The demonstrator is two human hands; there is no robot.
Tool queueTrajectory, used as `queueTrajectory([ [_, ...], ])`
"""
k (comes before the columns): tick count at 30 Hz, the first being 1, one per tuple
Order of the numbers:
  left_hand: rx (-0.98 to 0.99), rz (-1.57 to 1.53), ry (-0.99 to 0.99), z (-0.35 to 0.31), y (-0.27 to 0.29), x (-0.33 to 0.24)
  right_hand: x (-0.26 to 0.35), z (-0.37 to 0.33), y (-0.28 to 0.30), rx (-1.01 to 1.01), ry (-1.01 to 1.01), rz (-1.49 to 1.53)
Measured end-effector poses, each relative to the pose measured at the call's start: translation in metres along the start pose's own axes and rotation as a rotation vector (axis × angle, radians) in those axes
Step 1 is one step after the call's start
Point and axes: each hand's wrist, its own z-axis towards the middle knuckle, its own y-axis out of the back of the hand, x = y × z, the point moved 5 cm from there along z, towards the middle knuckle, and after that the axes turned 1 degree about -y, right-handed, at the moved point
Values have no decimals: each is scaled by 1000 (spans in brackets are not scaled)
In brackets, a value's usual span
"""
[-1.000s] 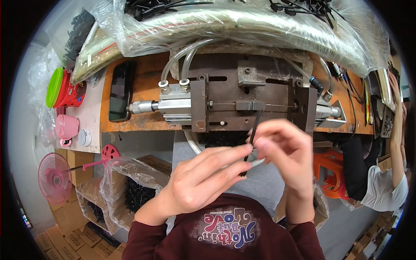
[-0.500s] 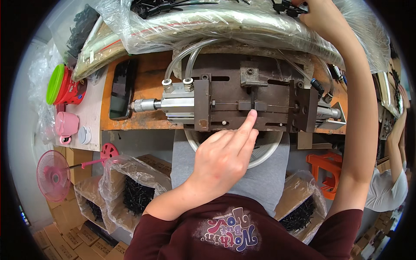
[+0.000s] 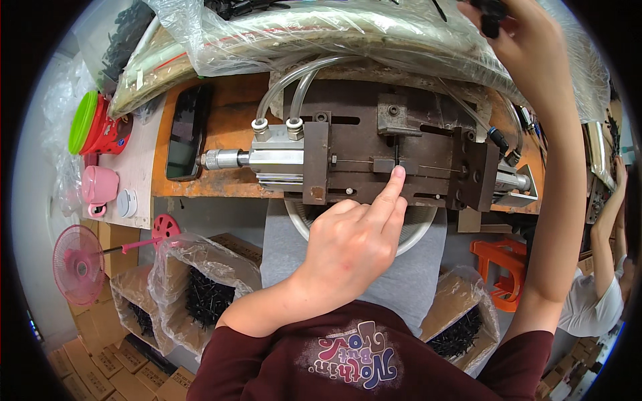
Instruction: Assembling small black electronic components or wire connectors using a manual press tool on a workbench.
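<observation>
My left hand (image 3: 351, 244) reaches over the front of the dark metal fixture (image 3: 348, 180), its index finger stretched out. That fingertip touches the end of a thin black piece (image 3: 397, 152) standing between two small dark blocks in the fixture's middle; the other fingers are curled, with nothing visible in them. Up at the top right, my right hand (image 3: 528, 40) grips black plastic parts (image 3: 492, 15), above the plastic-wrapped rim. Their exact kind is hard to make out. A silver air cylinder (image 3: 277, 160) sits at the fixture's left, another (image 3: 511, 180) at its right.
Clear hoses (image 3: 284, 83) arch behind the fixture. A phone (image 3: 187, 134), pink cup (image 3: 100, 186) and red tub (image 3: 107, 127) lie left. Below are a pale basket (image 3: 409, 244), bags of black parts (image 3: 208, 294), a pink fan (image 3: 79, 264) and an orange stool (image 3: 501, 267). Another person (image 3: 595, 301) works at right.
My right hand has drawn back a little from the far heap toward me, bringing black parts with it. My left fingertip stays at the fixture's middle. The view has shifted slightly.
</observation>
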Motion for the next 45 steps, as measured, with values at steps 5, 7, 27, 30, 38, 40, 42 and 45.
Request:
queueTrajectory([
  [5,38,13,-1,2,1,-1,-26,-25,3,-302,44,396],
  [7,55,16,6,1,3,1,-31,-36,16,-148,-20,485],
  [27,-110,-790,110,-8,49,9,1,-166,-25,10,-961,1580],
  [30,-100,-748,196,-11,42,10,-5,-173,-16,-154,-911,1441],
  [38,-95,-102,9,-10,0,2,14,-178,-6,-335,-679,1185],
  [40,-91,15,-16,-8,-3,-3,14,-182,-7,-294,-646,1138],
  [42,-58,87,-10,-6,-2,-8,15,-189,-6,-274,-636,1107],
  [45,-50,63,-17,1,1,-5,11,-200,-6,-345,-607,1061],
])
